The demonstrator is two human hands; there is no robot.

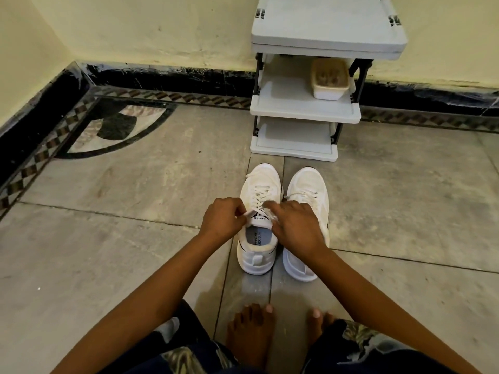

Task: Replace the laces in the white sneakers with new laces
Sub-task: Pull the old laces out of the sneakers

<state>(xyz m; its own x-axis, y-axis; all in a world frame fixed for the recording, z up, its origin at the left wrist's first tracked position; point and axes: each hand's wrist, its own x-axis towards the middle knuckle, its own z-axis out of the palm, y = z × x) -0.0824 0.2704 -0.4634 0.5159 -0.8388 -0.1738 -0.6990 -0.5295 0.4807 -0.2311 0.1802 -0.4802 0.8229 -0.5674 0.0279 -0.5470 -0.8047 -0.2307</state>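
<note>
2 white sneakers are set side by side on a floor (pixel 135 211) of large grey stone slabs with thin dark joints, toes pointed toward a pale plastic shelf rack (pixel 305 109). the left sneaker (pixel 259 182) is seen to have a smooth rounded toe, flat white laces (pixel 258 195) crossed through its eyelets, a padded collar and a printed tongue (pixel 259 218). the right sneaker (pixel 307 182), of the same mesh-like white upper, is partly covered by the right hand (pixel 294 225). the left hand (pixel 222 220) is held at the left side of the tongue, its thumb and curled fingers pinched on a white strand of the laces. the right hand's fingers are bent with the fingertips laid on the laces at the top eyelets; whether a strand is pinched there cannot be told. a rectangular cream tub (pixel 329 79) with rounded corners is kept on the rack's middle shelf. 2 bare feet (pixel 251 336) are planted on the stone just behind the sneakers' heels.
</note>
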